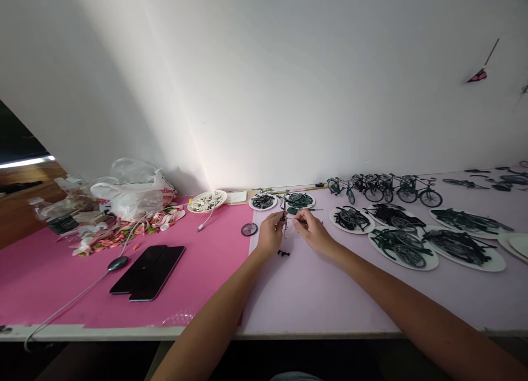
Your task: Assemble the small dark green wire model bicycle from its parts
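My left hand [271, 233] is closed on a thin black model bicycle part [284, 209], which stands upright out of the fingers. Close by on the right, the fingers of my right hand [314, 233] are pinched together over a small dark piece too tiny to name. A loose spoked wheel [249, 229] lies left of my left hand. Below the hands rests a small black part [284, 253]. Just beyond them are a plate of black parts [263, 202] and a plate of green parts [300, 200].
Several assembled model bicycles [406, 189] stand along the wall at right. In front of them, plates of parts [403, 248] cover the table. On the pink left side are dark flat devices [148, 272], a mouse-like object [117, 263], petals [144, 227] and a plastic bag [134, 191].
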### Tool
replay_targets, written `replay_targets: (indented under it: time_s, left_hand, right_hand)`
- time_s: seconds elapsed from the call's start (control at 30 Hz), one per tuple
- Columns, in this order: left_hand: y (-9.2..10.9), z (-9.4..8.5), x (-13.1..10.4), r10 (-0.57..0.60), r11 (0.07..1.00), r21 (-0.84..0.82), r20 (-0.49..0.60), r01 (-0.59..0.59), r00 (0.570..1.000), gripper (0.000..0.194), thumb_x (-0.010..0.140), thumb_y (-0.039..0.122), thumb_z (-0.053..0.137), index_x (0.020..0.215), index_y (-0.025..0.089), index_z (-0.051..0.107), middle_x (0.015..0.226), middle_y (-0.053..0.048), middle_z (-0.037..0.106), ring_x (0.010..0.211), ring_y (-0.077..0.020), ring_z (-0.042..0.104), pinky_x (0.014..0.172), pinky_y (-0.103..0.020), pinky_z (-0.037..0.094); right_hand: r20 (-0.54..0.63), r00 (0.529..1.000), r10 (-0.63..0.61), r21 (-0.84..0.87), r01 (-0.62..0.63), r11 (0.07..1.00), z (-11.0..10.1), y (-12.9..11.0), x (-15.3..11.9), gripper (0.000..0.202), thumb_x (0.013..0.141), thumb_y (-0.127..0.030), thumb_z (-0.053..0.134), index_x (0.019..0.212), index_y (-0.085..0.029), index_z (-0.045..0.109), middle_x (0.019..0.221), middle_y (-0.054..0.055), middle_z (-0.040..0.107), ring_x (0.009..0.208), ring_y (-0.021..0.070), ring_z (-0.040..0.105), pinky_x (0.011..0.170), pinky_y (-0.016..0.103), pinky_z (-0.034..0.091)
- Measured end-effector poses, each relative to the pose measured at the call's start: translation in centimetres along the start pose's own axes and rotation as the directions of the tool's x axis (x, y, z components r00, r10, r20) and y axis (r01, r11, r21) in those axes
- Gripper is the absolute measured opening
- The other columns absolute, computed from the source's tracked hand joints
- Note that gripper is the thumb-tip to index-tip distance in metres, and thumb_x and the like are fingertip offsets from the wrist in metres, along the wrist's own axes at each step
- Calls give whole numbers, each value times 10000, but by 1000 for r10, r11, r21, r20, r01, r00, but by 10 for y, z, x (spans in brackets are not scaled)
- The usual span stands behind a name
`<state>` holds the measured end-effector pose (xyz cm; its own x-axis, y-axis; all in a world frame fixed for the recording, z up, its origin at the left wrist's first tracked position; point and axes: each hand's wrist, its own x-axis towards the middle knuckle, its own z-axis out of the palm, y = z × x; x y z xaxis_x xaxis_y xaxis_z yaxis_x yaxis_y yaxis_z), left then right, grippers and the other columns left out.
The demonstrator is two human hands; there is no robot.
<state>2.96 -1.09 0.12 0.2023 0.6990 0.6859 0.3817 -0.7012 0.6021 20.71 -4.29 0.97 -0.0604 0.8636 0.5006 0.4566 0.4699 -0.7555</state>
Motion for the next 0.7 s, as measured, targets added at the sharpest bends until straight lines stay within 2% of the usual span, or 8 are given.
replay_targets:
  time_s: [0.1,0.23,0.4,0.53,0.7]
  left_hand:
    - [-2,-1,1,-13,1000,3,1,13,1000,370,950,88,516,1219,172,756,1173,-124,761,984,-217,721,848,-324,602]
    - [-1,-1,0,-13,1000,-1,1,13,1000,359,959,94,517,1215,166,757,1184,-134,758,990,-224,723,859,-338,604]
    - [3,0,0,-12,1000,-14,21,13,1000,385,953,81,506,1234,169,755,1190,-124,758,1013,-223,722,849,-317,605]
    - [4,0,-1,-9,1000,-12,28,10,1000,368,962,103,517,1235,169,755,1207,-134,754,1023,-237,721,826,-321,605]
    - [2,-1,0,-10,1000,4,17,10,1000,369,942,80,532,1216,171,761,1176,-130,764,1044,-244,719,912,-357,596]
  right_hand:
    - [-7,1000,-25,-4,25,1000,0,0,1,283,964,-517,528,929,-237,538,812,19,675,709,188,605,656,293,463]
    - [5,1000,-28,-55,28,998,-2,1,2,416,1002,-597,458,836,-232,568,691,4,626,616,178,547,604,288,409]
    - [-22,1000,-7,-70,6,998,-4,0,3,528,1017,-625,395,765,-218,617,653,16,622,596,183,549,623,302,406]
    - [7,1000,15,-33,-15,999,-3,-2,1,427,1007,-598,432,865,-228,591,705,8,639,623,185,566,613,296,407]
    - [0,1000,0,-13,0,1000,-1,0,-1,255,954,-499,527,929,-246,516,827,7,663,733,191,603,679,298,455]
